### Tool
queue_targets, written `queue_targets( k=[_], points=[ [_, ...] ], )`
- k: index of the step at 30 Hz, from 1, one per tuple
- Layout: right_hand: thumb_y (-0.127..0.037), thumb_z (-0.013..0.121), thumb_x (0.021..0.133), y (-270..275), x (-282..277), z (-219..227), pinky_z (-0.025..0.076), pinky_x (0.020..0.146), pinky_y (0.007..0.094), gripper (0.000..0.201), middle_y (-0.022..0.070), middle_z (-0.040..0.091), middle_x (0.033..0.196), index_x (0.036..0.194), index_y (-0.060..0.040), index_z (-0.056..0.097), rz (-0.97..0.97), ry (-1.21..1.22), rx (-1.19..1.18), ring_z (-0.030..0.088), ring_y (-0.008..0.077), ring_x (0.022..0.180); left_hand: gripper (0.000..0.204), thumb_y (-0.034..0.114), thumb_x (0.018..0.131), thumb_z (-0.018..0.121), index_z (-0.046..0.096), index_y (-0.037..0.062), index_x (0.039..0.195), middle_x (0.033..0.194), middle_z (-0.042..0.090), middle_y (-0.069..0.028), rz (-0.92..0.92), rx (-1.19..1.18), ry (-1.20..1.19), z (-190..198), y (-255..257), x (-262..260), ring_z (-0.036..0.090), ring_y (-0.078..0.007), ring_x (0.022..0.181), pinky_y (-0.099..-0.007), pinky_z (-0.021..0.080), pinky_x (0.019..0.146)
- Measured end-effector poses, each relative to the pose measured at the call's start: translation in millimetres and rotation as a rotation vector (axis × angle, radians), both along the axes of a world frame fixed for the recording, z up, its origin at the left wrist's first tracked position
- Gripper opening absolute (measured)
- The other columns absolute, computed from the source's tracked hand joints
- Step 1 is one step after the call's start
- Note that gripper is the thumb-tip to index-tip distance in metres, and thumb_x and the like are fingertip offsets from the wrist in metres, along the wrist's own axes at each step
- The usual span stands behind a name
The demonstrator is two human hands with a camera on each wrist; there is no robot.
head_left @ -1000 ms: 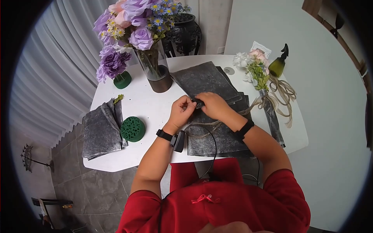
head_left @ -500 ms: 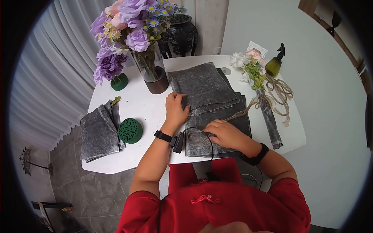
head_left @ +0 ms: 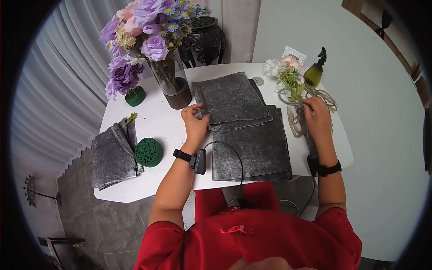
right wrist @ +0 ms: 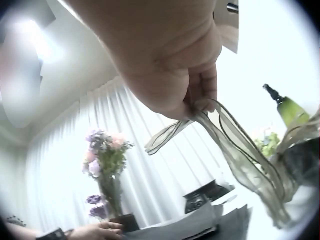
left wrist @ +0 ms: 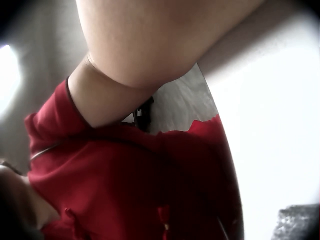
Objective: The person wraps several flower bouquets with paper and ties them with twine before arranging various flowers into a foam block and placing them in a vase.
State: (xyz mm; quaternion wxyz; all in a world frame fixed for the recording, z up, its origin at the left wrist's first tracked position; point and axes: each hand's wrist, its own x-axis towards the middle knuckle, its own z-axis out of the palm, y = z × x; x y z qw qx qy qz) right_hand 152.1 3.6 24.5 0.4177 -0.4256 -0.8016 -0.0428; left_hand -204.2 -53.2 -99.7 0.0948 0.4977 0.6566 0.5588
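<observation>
My right hand (head_left: 317,118) pinches a sheer beige ribbon (right wrist: 230,145) between thumb and fingers, raised above the right side of the table. Ribbon loops and tails hang from the fingers in the right wrist view. Beneath this hand lies a small bouquet (head_left: 291,81) of white and pink flowers, its wrapped stem mostly hidden by the hand and forearm. My left hand (head_left: 195,122) rests at the left edge of the upper dark grey wrapping sheets (head_left: 231,99), fingertips and thumb right at that edge. More grey sheets (head_left: 252,150) lie below, nearer the body.
A green spray bottle (head_left: 314,72) stands beyond the bouquet. At the back left are a glass vase (head_left: 168,78) of flowers and purple flowers (head_left: 123,76) in green foam. A round green foam block (head_left: 148,152) sits beside folded grey sheets (head_left: 112,155) on the left.
My right hand has moved from the middle sheets to the right, lifting the ribbon off them to above the bouquet. My left hand has moved from the middle to the upper sheets' left edge.
</observation>
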Motion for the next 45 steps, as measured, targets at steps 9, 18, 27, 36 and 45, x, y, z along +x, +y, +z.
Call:
queue_targets(
  k=[9, 18, 27, 36, 45],
  points=[
    [-0.023, 0.075, 0.071, -51.7, -18.3, -42.9, 0.036, 0.103, 0.0463, 0.049, 0.0177, 0.056, 0.122, 0.112, -0.0017, 0.058, 0.346, -0.18, -0.336, 0.049, 0.0382, 0.118, 0.053, 0.002, 0.073, 0.07, 0.052, 0.0052, 0.122, 0.124, 0.035, -0.0118, 0.009, 0.013, -0.399, -6.9, 4.7, -10.5, 0.052, -0.0216, 0.105, -0.0293, 0.051, 0.083],
    [-0.019, 0.065, 0.08, -139.5, -34.1, -85.6, 0.03, 0.111, 0.0437, 0.055, 0.0107, 0.046, 0.14, 0.131, -0.008, 0.05, 0.568, -0.557, -0.342, 0.042, 0.0289, 0.129, 0.052, -0.002, 0.071, 0.063, 0.053, 0.0059, 0.122, 0.123, 0.037, -0.0116, -0.005, 0.028, -0.346, -3.6, 3.7, -11.2, 0.053, -0.0178, 0.093, -0.0301, 0.048, 0.083],
    [0.004, 0.056, 0.077, -133.3, -0.5, -60.7, 0.044, 0.098, 0.0357, 0.036, 0.0078, 0.065, 0.113, 0.111, -0.0054, 0.064, 0.406, -0.231, -0.559, 0.06, 0.0266, 0.107, 0.052, -0.005, 0.07, 0.06, 0.055, 0.0107, 0.119, 0.125, 0.036, -0.011, 0.0, -0.022, -0.242, 6.1, 1.6, -14.3, 0.053, -0.0198, 0.093, -0.0309, 0.048, 0.084],
    [-0.001, 0.053, 0.094, -56.9, 41.7, 50.6, 0.046, 0.087, 0.0251, 0.018, 0.0059, 0.064, 0.102, 0.11, 0.0054, 0.058, 0.184, 0.76, -0.259, 0.059, 0.0125, 0.094, 0.043, -0.006, 0.068, 0.063, 0.063, 0.0053, 0.11, 0.107, 0.046, -0.0076, -0.204, -0.319, -0.398, 13.6, -3.9, -28.1, 0.05, -0.0138, 0.082, -0.0275, 0.049, 0.074],
    [0.009, 0.058, 0.071, -63.0, -50.9, 16.3, 0.051, 0.082, 0.033, 0.039, 0.0097, 0.068, 0.107, 0.106, -0.0058, 0.065, 0.396, 0.005, 0.014, 0.065, 0.0262, 0.095, 0.03, 0.007, 0.077, 0.068, 0.064, 0.0024, 0.106, 0.101, 0.056, -0.0085, 0.092, 0.086, 0.328, 8.6, -3.0, -31.0, 0.056, -0.0167, 0.078, -0.0273, 0.048, 0.071]
  ],
)
